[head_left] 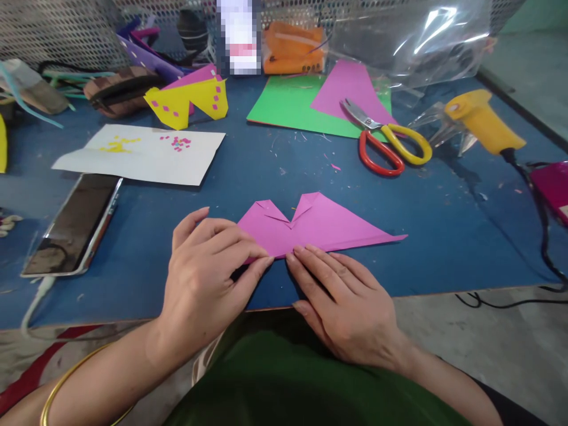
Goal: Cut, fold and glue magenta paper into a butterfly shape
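Note:
A pink folded paper (310, 228) lies on the blue table in front of me, with a V-shaped notch in its far edge and a thin point reaching right. My left hand (208, 269) pinches its near edge between thumb and fingertips, left of the middle. Just to the right, my right hand (344, 302) rests with fingers stretched out, their tips pressing on the same near edge. The paper's left end is partly hidden behind my left hand.
Scissors (377, 133) with red and yellow handles lie partly on green paper (284, 106) and a pink sheet (350, 89). A yellow glue gun (486, 121) stands right. Left are a phone (77, 225), white paper (151, 160) with small bits, and a yellow paper piece (177, 103).

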Motion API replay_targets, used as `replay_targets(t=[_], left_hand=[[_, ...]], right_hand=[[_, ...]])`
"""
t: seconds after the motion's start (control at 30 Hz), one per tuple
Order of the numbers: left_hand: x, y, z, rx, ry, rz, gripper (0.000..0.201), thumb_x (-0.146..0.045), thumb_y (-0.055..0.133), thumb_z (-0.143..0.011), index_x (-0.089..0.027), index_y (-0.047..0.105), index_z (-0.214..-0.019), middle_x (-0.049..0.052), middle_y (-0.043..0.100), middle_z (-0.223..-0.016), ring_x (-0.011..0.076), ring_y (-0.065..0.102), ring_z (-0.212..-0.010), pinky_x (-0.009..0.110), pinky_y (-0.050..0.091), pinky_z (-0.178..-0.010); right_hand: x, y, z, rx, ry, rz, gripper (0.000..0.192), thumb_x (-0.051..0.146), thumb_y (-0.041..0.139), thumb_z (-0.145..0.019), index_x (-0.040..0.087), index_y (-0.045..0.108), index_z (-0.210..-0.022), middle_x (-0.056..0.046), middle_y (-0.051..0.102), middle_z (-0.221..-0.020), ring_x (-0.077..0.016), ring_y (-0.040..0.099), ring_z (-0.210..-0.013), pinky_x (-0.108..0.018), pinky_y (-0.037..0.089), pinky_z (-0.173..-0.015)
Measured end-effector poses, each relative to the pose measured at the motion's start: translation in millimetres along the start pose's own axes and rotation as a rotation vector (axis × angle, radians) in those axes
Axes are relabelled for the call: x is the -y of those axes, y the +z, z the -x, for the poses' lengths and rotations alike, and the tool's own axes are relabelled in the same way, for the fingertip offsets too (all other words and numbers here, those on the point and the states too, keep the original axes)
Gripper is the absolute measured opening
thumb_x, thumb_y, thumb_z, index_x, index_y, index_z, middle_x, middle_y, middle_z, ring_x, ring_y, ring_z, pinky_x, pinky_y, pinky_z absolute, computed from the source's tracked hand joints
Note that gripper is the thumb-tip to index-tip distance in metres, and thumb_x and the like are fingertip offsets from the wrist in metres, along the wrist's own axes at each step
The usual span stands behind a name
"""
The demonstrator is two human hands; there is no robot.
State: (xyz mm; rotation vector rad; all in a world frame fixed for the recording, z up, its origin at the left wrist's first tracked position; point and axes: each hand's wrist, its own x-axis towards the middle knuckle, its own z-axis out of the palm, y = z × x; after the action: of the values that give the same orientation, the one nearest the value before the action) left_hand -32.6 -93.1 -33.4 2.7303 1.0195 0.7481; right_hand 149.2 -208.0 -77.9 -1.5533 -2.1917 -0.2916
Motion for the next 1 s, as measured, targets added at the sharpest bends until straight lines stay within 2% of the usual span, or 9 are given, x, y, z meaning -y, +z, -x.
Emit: replay_targets(t=[0.43,0.6,0.67,0.87,1.0], left_hand=[[5.9,-2.8,-7.4,0.092,0.025,0.051,0.019,-0.023,0.061,-0.093,-0.026,0.063,-0.074,-0.004,0.069,-0.076,0.0194,0.063,-0.084,0.051,0.038,-0.108],[8.8,-4.0,-13.5,0.169,0.036,0.058,0.021,-0.025,0.059,-0.092,-0.024,0.06,-0.071,-0.002,0.065,-0.072,0.0195,0.058,-0.078,0.042,0.045,-0.087],[9.1,-4.3,-14.0,0.186,0.038,0.056,0.022,-0.025,0.059,-0.092,-0.023,0.059,-0.07,-0.002,0.065,-0.071,0.0197,0.057,-0.077,0.041,0.045,-0.083],[7.6,-3.2,-9.1,0.145,0.051,0.036,0.02,-0.024,0.061,-0.092,-0.023,0.062,-0.073,-0.001,0.066,-0.074,0.0211,0.059,-0.081,0.044,0.042,-0.091],[7.1,-2.9,-6.6,0.113,0.088,-0.003,0.019,-0.025,0.061,-0.093,-0.022,0.063,-0.074,0.0,0.067,-0.075,0.0225,0.06,-0.084,0.048,0.041,-0.097]], right_hand=[[-1.9,0.1,-0.9,0.028,-0.003,-0.002,0.043,0.035,0.043,-0.105,0.011,0.06,-0.137,-0.008,0.063,-0.141,-0.0214,0.058,-0.128,-0.039,0.039,-0.11],[-1.8,-0.3,-3.1,0.03,-0.001,-0.016,0.042,0.034,0.045,-0.104,0.01,0.061,-0.135,-0.008,0.065,-0.138,-0.0231,0.059,-0.124,-0.042,0.038,-0.108],[-1.2,-0.1,-3.6,0.025,0.006,-0.017,0.042,0.033,0.045,-0.104,0.01,0.062,-0.134,-0.008,0.066,-0.137,-0.0234,0.059,-0.123,-0.043,0.038,-0.106],[2.0,1.0,-4.1,0.016,0.017,0.004,0.042,0.031,0.045,-0.103,0.009,0.06,-0.135,-0.009,0.065,-0.139,-0.0233,0.057,-0.126,-0.043,0.035,-0.108],[6.3,2.3,-8.3,-0.006,0.002,0.01,0.041,0.03,0.049,-0.101,0.008,0.062,-0.133,-0.01,0.067,-0.137,-0.0259,0.059,-0.121,-0.043,0.036,-0.107]])
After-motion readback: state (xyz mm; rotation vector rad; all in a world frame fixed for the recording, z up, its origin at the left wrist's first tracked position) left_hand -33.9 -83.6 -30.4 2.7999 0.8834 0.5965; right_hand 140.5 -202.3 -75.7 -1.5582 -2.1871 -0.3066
